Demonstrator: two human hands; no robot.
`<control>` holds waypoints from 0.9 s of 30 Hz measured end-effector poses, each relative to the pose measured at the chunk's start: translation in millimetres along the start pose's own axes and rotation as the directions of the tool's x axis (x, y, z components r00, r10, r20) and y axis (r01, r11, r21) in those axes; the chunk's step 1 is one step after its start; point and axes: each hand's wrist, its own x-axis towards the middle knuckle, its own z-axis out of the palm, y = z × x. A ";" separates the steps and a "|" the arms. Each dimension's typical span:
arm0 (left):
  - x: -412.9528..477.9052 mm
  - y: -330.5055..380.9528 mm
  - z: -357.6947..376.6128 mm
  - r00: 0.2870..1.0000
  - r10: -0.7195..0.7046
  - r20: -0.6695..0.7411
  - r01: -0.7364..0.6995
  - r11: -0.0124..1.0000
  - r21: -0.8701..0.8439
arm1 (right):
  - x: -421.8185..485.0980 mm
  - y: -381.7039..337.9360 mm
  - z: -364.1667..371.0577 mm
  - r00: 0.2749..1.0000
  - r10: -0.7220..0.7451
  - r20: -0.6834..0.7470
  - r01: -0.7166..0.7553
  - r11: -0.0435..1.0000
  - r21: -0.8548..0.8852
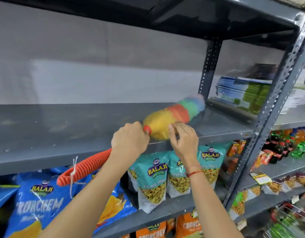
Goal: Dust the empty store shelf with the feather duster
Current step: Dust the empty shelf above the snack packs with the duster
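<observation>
Setting: grey metal store racking against a pale wall, with a perforated upright post (209,66) at the far right of the bay.
Empty shelf (62,127): bare grey board at chest height, with faint marks showing on its surface.
Feather duster (175,115): its rainbow head lies on the empty shelf, blurred, tip close to the upright post; the ribbed orange handle (86,164) slopes down off the shelf's front edge, a white string tied near its end.
Left hand (130,139): wrapped tight round the handle just behind the head.
Right hand (183,136): at the shelf's front edge beside the yellow feathers, fingers loosely curled and holding nothing; a red thread circles the wrist.
Below the empty shelf: teal snack bags (153,179) and blue chip bags (38,203).
Beyond the upright post: stacked booklets (244,93).
</observation>
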 end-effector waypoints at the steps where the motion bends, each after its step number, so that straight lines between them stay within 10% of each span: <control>1: -1.4 0.1 -1.1 1.000 0.003 0.005 -0.003 1.000 0.007 | -2.6 -6.6 4.2 1.000 0.004 0.002 -0.004 1.000 0.008; 13: -12.9 -67.8 -60.9 0.968 -0.147 -0.202 0.178 0.973 0.147 | -20.3 -33.5 24.4 0.991 0.059 -0.120 -0.053 0.998 0.046; 27: 22.2 -47.4 -42.0 0.986 -0.163 0.021 0.160 0.981 0.110 | -19.8 -37.2 31.3 0.978 0.091 -0.187 -0.093 0.996 -0.001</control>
